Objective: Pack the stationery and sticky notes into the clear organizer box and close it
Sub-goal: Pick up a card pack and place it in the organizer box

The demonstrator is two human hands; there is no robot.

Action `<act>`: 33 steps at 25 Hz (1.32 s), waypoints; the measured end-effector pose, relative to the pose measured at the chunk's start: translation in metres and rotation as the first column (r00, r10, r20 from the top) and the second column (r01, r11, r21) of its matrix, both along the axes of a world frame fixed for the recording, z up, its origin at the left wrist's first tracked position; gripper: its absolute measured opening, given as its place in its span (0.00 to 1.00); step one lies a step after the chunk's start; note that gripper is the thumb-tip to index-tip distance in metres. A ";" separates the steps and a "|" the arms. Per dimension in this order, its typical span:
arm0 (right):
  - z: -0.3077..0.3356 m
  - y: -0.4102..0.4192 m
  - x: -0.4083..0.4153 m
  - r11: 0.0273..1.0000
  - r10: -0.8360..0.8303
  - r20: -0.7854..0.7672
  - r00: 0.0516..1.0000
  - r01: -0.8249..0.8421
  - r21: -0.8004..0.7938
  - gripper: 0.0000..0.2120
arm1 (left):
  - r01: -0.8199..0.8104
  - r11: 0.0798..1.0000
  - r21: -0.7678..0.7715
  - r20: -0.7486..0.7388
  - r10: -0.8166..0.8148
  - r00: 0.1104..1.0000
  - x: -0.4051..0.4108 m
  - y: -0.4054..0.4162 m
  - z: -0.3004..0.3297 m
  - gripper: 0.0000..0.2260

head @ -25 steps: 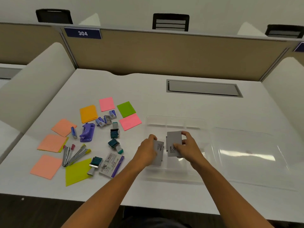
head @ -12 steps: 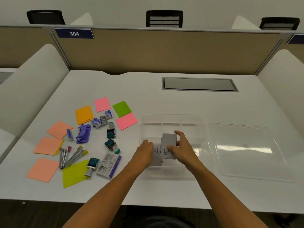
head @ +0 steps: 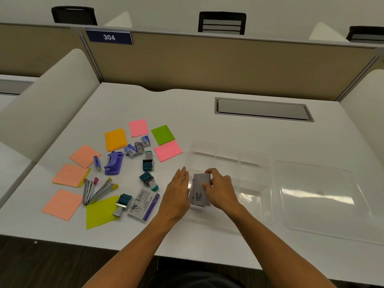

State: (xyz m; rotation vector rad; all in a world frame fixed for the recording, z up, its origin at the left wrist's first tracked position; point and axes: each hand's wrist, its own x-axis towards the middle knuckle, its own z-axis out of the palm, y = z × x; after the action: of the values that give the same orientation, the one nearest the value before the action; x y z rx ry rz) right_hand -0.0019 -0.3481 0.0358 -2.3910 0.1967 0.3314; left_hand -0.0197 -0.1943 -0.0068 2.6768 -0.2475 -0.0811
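Bench: a white bench point(head: 207, 121) with beige partition walls carries all the things.
Clear organizer box: the transparent plastic organizer box point(head: 257, 156) stands open on the bench, right of the middle, with small compartments along its far side and larger ones nearer.
Lid: the clear flat plastic lid point(head: 324, 196) lies on the bench just beside the box, on its right.
Grey packs: flat grey rectangular packs point(head: 200, 190) with small dark print are inside the box, in its left near part, one partly under the other.
Right hand: the right hand point(head: 220, 189) is over the box and grips the top grey pack, fingers bent around its far edge and right side.
Left hand: the left hand point(head: 176, 194) lies at the left wall of the box with the fingers straight and together, flat against the left side of the packs; I cannot tell if it grips anything.
Sticky notes: orange, salmon, pink, green and yellow square sticky notes point(head: 115, 139) are spread on the left part of the bench, outside the box.
Other stationery: a purple plastic hole punch point(head: 113, 163), metal staplers with coloured ends point(head: 97, 189), teal date stamps point(head: 148, 163) and a white and purple printed packet point(head: 144, 201) lie among the notes, well apart from the box.
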 end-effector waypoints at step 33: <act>-0.010 0.081 -0.023 0.858 0.497 0.205 0.844 -0.441 -0.265 0.25 | -0.386 0.921 -0.061 0.016 0.387 0.922 -0.055 0.074 -0.012 0.30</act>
State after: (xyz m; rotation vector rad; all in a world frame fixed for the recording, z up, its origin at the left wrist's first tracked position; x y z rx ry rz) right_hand -0.0247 -0.2676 0.0258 -2.6418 -0.5208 0.2130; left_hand -0.0746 -0.1202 -0.0183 2.6175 0.2708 0.0858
